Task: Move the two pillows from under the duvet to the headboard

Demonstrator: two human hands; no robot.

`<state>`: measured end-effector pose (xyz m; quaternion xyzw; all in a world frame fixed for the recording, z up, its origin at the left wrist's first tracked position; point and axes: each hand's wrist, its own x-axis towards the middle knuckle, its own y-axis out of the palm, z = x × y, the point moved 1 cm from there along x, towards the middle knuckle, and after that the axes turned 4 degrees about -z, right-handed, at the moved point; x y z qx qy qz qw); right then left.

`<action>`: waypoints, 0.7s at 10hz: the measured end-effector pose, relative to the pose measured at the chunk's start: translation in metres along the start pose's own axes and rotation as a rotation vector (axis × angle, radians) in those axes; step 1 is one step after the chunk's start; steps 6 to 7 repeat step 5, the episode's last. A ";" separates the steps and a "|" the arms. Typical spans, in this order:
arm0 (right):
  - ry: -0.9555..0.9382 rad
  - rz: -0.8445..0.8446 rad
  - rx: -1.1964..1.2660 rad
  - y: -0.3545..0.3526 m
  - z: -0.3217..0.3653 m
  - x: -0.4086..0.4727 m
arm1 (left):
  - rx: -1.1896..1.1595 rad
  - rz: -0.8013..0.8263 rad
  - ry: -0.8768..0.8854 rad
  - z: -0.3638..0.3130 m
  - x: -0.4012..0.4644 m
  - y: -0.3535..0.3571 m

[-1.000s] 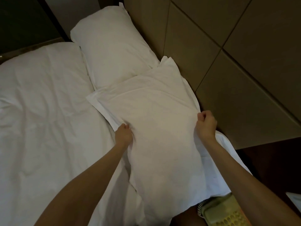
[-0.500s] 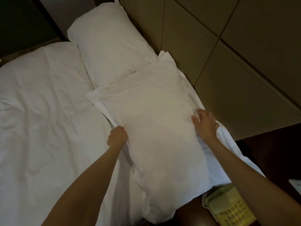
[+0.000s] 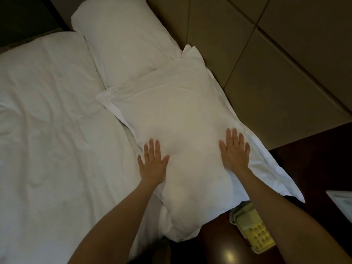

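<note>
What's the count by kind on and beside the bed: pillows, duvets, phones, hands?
Pillows: 2, the far pillow and the near pillow, both along the headboard
Duvets: 1, the duvet
Phones: 1, the phone
Hands: 2, the left hand and the right hand, flat on the near pillow
Total: 6
</note>
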<state>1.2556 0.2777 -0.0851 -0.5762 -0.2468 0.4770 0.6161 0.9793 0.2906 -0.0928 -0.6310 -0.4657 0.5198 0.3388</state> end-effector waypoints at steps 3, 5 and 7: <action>-0.101 -0.026 0.031 0.001 -0.001 -0.036 | 0.011 -0.018 0.197 0.010 -0.066 0.024; -0.082 -0.157 0.070 -0.023 0.025 -0.036 | 0.020 0.000 0.103 0.035 -0.064 0.002; -0.082 -0.157 0.070 -0.023 0.025 -0.036 | 0.020 0.000 0.103 0.035 -0.064 0.002</action>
